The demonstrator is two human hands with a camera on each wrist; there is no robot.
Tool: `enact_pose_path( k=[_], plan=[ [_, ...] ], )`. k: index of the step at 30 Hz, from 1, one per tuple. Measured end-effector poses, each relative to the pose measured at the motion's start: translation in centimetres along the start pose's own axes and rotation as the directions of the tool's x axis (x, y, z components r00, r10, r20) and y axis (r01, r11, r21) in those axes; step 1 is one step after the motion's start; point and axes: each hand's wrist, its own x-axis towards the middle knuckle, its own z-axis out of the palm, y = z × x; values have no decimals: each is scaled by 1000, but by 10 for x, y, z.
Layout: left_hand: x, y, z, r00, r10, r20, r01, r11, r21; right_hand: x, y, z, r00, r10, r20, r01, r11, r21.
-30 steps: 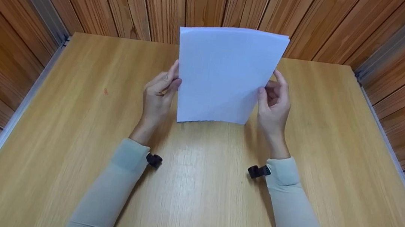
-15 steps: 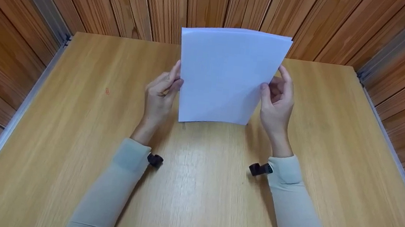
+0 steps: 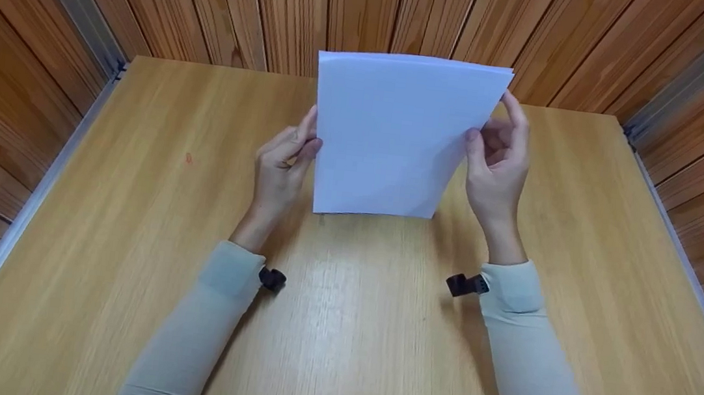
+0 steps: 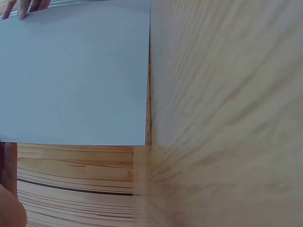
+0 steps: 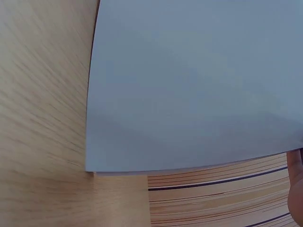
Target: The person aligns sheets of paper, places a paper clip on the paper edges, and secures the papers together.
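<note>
A stack of white paper sheets stands upright, its lower edge at the tabletop and its top leaning toward the back wall. My left hand pinches the left edge, thumb in front and fingers behind. On the other side my right hand grips the right edge higher up, thumb on the front face and other fingers partly hidden behind. At the top right corner the sheets fan slightly apart. In the right wrist view the paper fills most of the picture, a second sheet's edge peeking out beneath. The left wrist view shows the paper's blank face.
The wooden table has a small red mark at left. Wood-plank walls close off the back and both sides, with metal rails along the table's side edges. A black wrist camera sits on each sleeve cuff.
My right hand has slid up along the paper's right edge and moved a little outward. The stack's top has dipped slightly, while my left hand keeps its hold at nearly the same spot.
</note>
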Motion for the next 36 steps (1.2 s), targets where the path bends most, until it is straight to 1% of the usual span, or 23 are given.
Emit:
enact_pose_path(
  k=[2,9,17,24,31,34,36],
  plan=[
    [0,0,1,1000,-4,2,4,1000,-4,3,-1,-2,1000,-11,9,11,1000,-3],
    [-2,-2,0,1000,-31,6,31,999,-23,15,-10,-4,1000,1,27,-1,1000,-11],
    [-2,-3,1,999,-45,14,45,999,-29,29,-23,-9,998,-40,57,44,997,-71],
    [-2,-3,1,1000,-3,12,3,1000,-15,42,-37,-12,986,-99,135,118,983,-142],
    [-2,-3,1,1000,12,13,-12,1000,-19,53,-49,-13,967,-132,217,182,956,-231],
    [-2,-2,1,1000,15,10,-15,1000,-21,57,-53,-15,952,-163,257,233,933,-273],
    [-1,-2,1,1000,18,9,-17,1000,-20,60,-54,-17,936,-202,289,289,909,-299]
  ],
)
